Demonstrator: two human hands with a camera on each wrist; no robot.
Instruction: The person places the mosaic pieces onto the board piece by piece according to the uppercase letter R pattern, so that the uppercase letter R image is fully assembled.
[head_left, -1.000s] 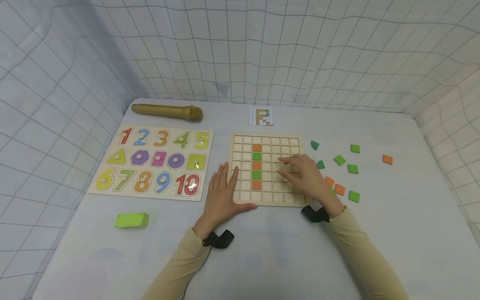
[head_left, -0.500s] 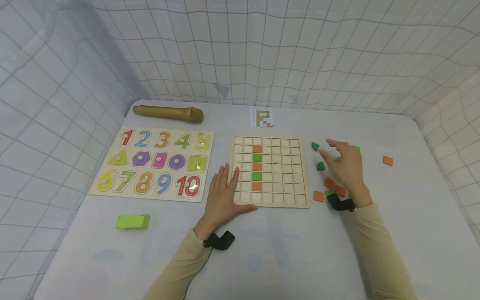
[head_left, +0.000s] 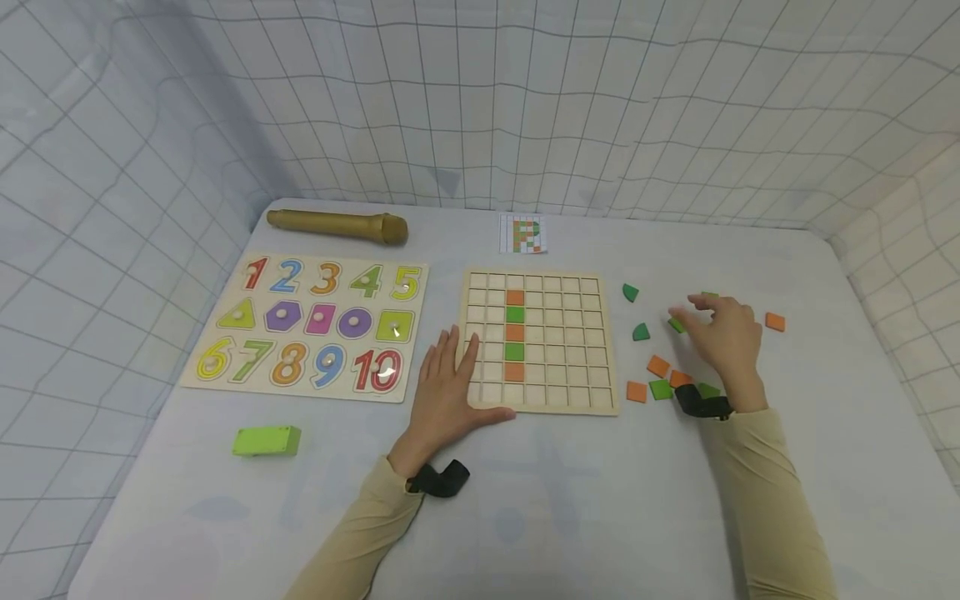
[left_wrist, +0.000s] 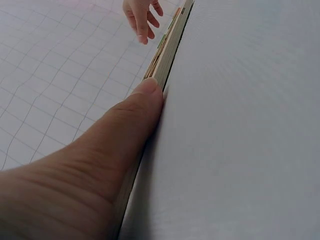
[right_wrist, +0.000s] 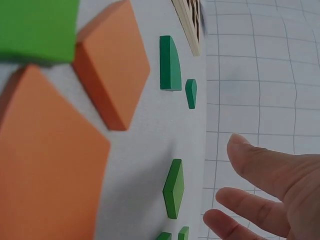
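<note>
My left hand rests with straight, spread fingers on the lower left corner of a wooden grid board. Its thumb lies along the board's front edge, as the left wrist view shows up close. Orange and green square tiles alternate down one column of the grid, among them an orange tile. Over the loose tiles on the right hovers my right hand, thumb and fingers apart, holding nothing visible. Nearest its thumb is a green tile, also seen as a green tile below the hand in the right wrist view.
Two dark green quarter-round pieces lie right of the board, with several orange tiles nearer. Behind the board is a small pattern card. Leftward are a number puzzle, a gold microphone and a green block.
My right hand has left the board and moved right, over the loose tiles. An orange tile beside the board's lower right corner has come into view. The left hand stays put.
</note>
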